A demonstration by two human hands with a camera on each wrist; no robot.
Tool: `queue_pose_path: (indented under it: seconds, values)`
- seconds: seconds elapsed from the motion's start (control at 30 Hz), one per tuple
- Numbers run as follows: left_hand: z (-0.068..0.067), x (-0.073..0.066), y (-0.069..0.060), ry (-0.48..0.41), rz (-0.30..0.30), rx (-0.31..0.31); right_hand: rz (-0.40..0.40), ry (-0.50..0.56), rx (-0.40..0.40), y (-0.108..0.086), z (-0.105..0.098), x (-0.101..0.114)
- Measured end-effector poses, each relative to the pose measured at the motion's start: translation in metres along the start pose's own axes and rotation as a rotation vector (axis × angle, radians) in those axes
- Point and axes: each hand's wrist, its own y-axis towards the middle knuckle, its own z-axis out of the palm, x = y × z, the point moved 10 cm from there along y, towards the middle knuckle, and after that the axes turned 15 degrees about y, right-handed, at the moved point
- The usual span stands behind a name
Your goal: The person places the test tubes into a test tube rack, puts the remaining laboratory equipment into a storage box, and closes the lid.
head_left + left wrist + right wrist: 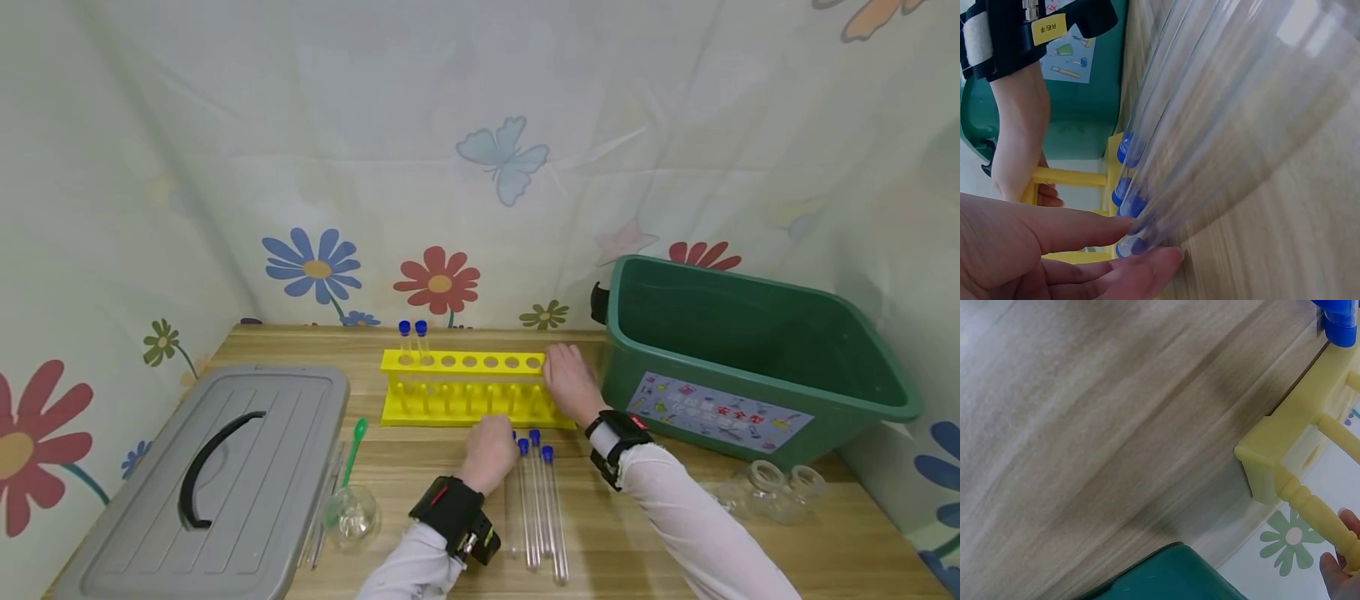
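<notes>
A yellow test tube rack [450,422] stands at the back of the table. Two blue-capped test tubes [422,328] are upright in its leftmost holes. My right hand [572,385] holds the rack's right end; in the right wrist view its fingertips [1334,572] show at a yellow end post. In front of the rack, several capped test tubes [557,521] lie side by side on the wood. My left hand [491,454] is at their capped ends. The left wrist view shows its thumb [1094,228] and fingers pinching one clear test tube [1194,175] near its blue cap.
A green bin [712,350] stands at the right, with small glass bottles [767,483] before it. A grey lid [247,483] with a black handle lies left. Beside it are a green spoon [354,450], a glass vessel [352,512] and thin rods [321,517].
</notes>
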Motion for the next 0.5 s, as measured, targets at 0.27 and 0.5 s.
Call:
queue_pose_path:
  seconds: [0.27,0.5]
  values:
    - [0.002,0.007,0.003,-0.036,-0.032,0.016,0.013,0.005,0.003,0.0,-0.001,0.0]
    - [0.003,0.012,0.004,-0.036,-0.057,0.025,0.005,0.007,0.007,0.0,-0.001,0.001]
